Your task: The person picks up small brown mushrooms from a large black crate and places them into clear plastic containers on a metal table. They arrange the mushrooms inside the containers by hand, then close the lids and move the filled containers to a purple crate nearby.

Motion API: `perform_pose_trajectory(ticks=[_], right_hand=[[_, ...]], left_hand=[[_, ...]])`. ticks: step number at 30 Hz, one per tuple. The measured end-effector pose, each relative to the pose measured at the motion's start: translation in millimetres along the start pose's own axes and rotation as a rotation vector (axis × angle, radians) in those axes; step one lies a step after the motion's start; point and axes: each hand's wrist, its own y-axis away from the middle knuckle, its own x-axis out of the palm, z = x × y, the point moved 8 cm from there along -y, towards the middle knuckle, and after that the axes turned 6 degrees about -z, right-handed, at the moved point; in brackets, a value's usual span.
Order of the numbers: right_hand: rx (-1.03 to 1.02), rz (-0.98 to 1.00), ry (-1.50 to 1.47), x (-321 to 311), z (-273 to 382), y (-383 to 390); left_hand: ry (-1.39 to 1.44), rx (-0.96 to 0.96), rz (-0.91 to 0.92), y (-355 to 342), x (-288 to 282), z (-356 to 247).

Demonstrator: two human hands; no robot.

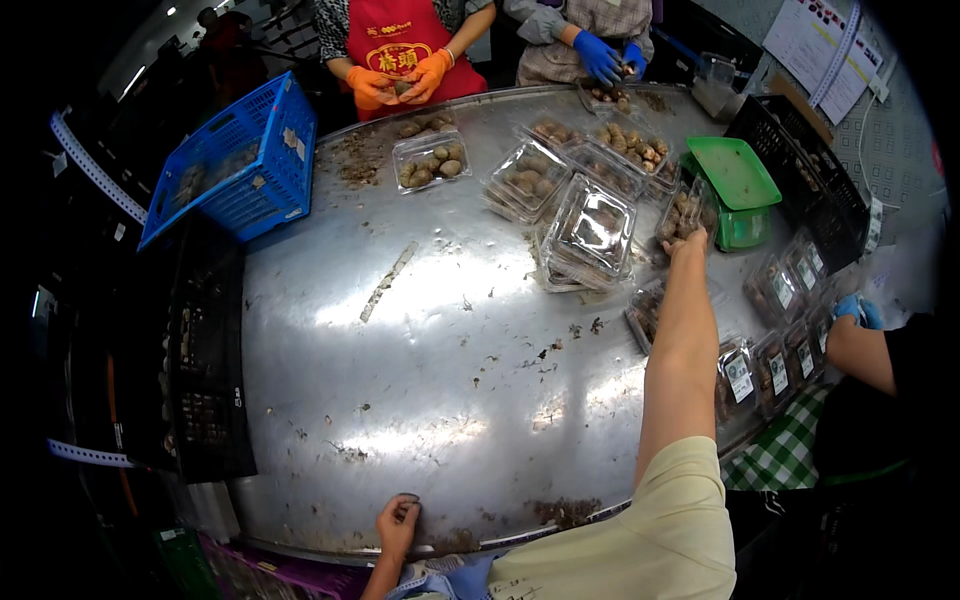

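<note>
Stretched far out over the metal table, my right hand has its fingers closed on the near edge of a clear plastic box of small brown lumpy produce. The box is tilted, beside a green tray that rests on a green base. My left hand is at the table's near edge, its fingers pinched round a small dark thing whose kind I cannot make out. Left of my right hand stand stacked lidded clear boxes. Another box is partly hidden behind my forearm.
Across the table, one person wears orange gloves, another blue gloves. An open box of round produce stands there. Blue crate and black crate line the left. At right are labelled boxes, a black crate and a blue-gloved hand.
</note>
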Motion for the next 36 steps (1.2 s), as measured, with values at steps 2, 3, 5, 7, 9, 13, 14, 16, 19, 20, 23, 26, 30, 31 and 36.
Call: perform_pose_trajectory(ticks=[2, 3, 5, 7, 9, 13, 14, 16, 19, 20, 23, 26, 30, 31, 36], right_hand=[[-0.021, 0.061, -0.010, 3.9, -0.5, 6.9], [-0.035, 0.094, -0.014, 6.7, 2.5, 15.6], [-0.049, 0.084, -0.020, 8.6, 4.9, 42.4], [-0.079, 0.143, -0.040, 12.9, 8.3, 67.1], [-0.143, 0.263, -0.088, 12.4, 19.9, 75.4], [-0.315, 0.194, -0.066, -4.6, 16.9, 134.5], [-0.407, 0.342, -0.096, -9.5, 7.9, 192.0], [-0.656, 0.742, -0.062, -17.6, 9.7, 190.1], [-0.845, 0.778, 0.287, -97.9, -62.1, 309.0], [-0.908, 0.814, 0.409, -125.8, -86.5, 325.1], [-1.009, 0.935, 0.703, -200.4, -171.6, 358.2], [-0.883, 1.122, 0.835, -262.4, -249.9, 393.1], [-1.064, 1.421, 1.014, -303.3, -312.6, 456.4], [-1.093, 1.457, 1.048, -307.5, -322.1, 479.2], [-0.992, 1.562, 1.179, -316.2, -360.2, 513.5]], left_hand=[[-0.023, 0.005, 0.007, -0.2, -2.6, 6.9], [-0.031, 0.008, 0.011, -0.9, -3.5, 10.8], [-0.009, 0.029, 0.041, -4.1, -3.2, 13.4], [0.010, 0.046, 0.066, -8.9, -1.8, 17.1], [0.028, 0.069, 0.109, -15.2, 2.1, 17.9], [0.090, 0.127, 0.155, -16.2, 2.2, 18.6], [0.206, -0.022, 0.225, -10.3, -1.2, 21.7], [0.341, -0.020, 0.298, -16.1, -0.7, 23.4], [0.415, -0.081, 0.292, 1.6, -26.0, 17.2], [0.370, -0.026, 0.277, -6.2, -36.0, 19.7], [0.581, -0.026, 0.256, -28.6, -60.6, 18.6], [0.697, -0.014, 0.159, -40.7, -111.2, 15.7], [0.829, 0.096, -0.079, -41.1, -208.4, 1.6], [0.849, 0.131, -0.150, -43.0, -235.2, -1.0], [0.714, 0.264, -0.663, -34.0, -369.2, 14.3]])
